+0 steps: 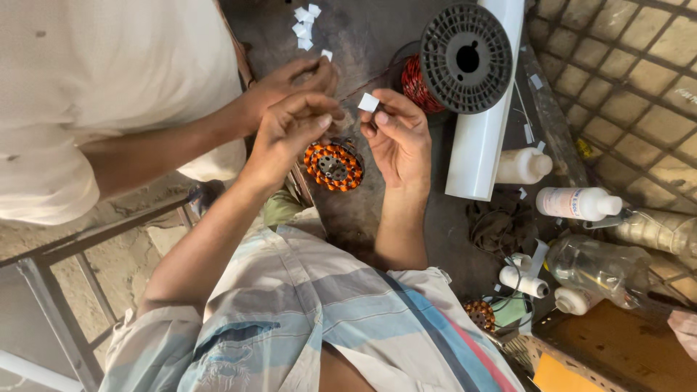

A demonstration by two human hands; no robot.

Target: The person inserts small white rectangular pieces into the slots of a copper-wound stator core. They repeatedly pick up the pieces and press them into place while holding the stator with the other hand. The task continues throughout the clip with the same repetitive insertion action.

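Observation:
An orange-and-copper wound motor stator point(334, 165) sits on the dark worktable point(363, 218), just below both my hands. My right hand point(398, 138) pinches a small white paper slip point(368, 102) between thumb and forefinger. My left hand point(290, 127) hovers above the stator with its fingertips bunched together; I cannot see anything in them. Another person's hand point(294, 76), coming from a white-shirted body at the upper left, sits right behind my left hand, fingers closed. A thin wire runs from the spool toward the hands.
A black spool of reddish copper wire point(465, 58) lies beside a white plastic channel point(483, 109). Loose white paper slips point(306, 25) lie at the top. White bottles point(581, 203), a clear bottle point(602, 265) and a second stator point(481, 314) crowd the right.

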